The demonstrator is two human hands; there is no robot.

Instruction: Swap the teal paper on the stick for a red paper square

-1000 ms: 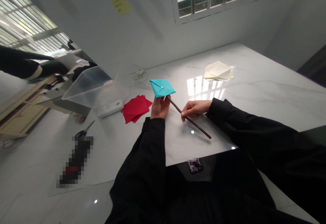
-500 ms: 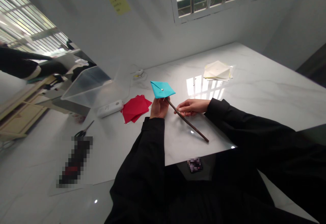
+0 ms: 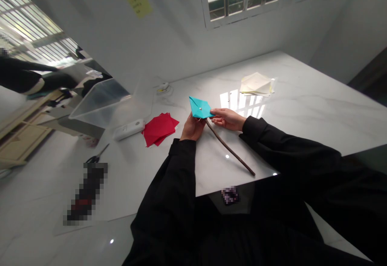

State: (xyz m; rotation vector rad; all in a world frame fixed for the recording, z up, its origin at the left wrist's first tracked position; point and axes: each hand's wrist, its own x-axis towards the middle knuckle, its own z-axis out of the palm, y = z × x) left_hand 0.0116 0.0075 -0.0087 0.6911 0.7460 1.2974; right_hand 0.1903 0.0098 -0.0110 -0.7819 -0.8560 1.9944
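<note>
A turquoise folded paper pinwheel with a small pale pin head at its middle is held up above the table. Its brown twig stick slants down to the right from behind the paper. Beneath the pinwheel, my left hand is closed around the place where paper and stick meet; some fingers are hidden. My right hand pinches the right corner of the paper between thumb and fingers. Red paper sheets lie in a loose pile left of my left hand.
Cream paper sheets lie at the back of the white marbled table. A white oblong device, scissors and a clear plastic bin are at the left. A barred window is in the wall, and another person is at far left.
My right hand has moved from the stick up to the paper's right corner. The pinwheel has shifted slightly right and turned a little, and the stick's lower end has moved right and down.
</note>
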